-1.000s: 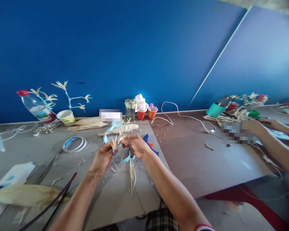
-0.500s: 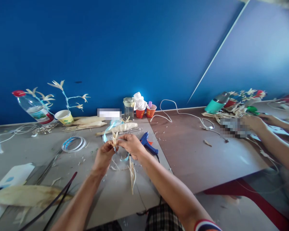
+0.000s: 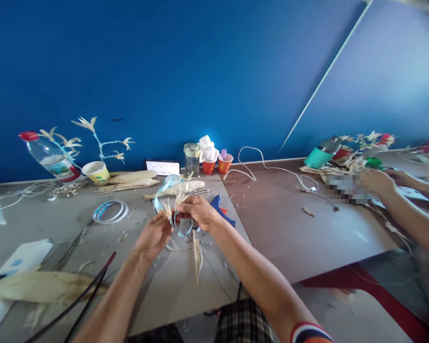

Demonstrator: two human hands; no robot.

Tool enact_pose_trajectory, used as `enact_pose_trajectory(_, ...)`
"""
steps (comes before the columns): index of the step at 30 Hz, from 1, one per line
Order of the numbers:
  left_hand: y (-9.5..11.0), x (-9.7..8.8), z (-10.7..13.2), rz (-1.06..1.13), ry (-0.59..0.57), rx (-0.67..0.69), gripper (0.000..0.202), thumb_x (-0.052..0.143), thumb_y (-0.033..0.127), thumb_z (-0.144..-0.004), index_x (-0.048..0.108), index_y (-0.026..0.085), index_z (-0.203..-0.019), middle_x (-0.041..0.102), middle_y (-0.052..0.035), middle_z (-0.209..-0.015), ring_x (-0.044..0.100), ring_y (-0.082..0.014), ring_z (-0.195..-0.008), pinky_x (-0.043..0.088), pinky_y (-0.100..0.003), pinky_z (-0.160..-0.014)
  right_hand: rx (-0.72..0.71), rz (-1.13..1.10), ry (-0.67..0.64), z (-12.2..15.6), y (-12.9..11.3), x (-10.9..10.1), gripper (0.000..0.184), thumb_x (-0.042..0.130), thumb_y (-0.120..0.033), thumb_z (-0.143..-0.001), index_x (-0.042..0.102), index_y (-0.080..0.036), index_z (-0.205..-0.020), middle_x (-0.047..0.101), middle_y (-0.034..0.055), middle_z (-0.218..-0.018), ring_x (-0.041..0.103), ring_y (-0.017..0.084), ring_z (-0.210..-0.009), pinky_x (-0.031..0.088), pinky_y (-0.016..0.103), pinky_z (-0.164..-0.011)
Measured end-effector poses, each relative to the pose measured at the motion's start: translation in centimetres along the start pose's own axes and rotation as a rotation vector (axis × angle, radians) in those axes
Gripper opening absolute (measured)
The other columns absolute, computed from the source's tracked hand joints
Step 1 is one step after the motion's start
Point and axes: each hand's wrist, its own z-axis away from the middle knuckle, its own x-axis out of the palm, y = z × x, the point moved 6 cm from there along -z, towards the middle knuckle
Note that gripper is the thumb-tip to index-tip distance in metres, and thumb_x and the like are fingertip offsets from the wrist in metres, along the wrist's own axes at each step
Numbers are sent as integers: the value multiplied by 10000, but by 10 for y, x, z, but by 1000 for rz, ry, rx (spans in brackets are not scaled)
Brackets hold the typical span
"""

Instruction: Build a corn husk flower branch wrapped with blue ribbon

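Observation:
Between my two hands are pale husk-like flowers (image 3: 168,209) with a strip of light-blue tape (image 3: 160,193) attached. My left hand (image 3: 154,233) is closed in a pinch at the base of the left flower. My right hand (image 3: 197,212) pinches the stem of a second pale flower just beside it; its fingertips are partly hidden. Right of my right hand lies a blue glue gun (image 3: 221,209). Below it, a bundle of dry husk strips (image 3: 196,262) lies on the table. Behind my hands is a pale rolled husk (image 3: 186,187).
Rolls of tape (image 3: 110,212) lie to the left. Along the wall stand a plastic bottle (image 3: 59,164), a yellow cup (image 3: 96,171) holding a flower branch, a jar (image 3: 192,159) and red cups (image 3: 225,163). A white cable (image 3: 275,168) crosses the right table, where a co-worker's hands (image 3: 379,183) are busy.
My hands have drawn slightly apart, and two flower tips now show between them instead of one. My right hand has shifted a little to the right.

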Motion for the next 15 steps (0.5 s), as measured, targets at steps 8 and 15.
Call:
enact_pose_trajectory(8,-6,-3,-1,37,-9,-78,125,803,158,-582,706,132,-657,678,-36,-655,593,-126,-587,497,-265,-623,-53,-28,-46,3,2,0,246,744,-346,-615,620,-136,-577,570,-17,-503,479,82,-493,377,243,-572)
enact_pose_trajectory(15,12,13,4,-154,-27,114,209,776,242,-657,722,158,-841,693,-37,-816,590,-135,-728,453,-231,-650,-13,10,95,4,1,-6,179,766,-228,-572,614,-133,-554,518,-63,-446,387,48,-451,290,206,-492)
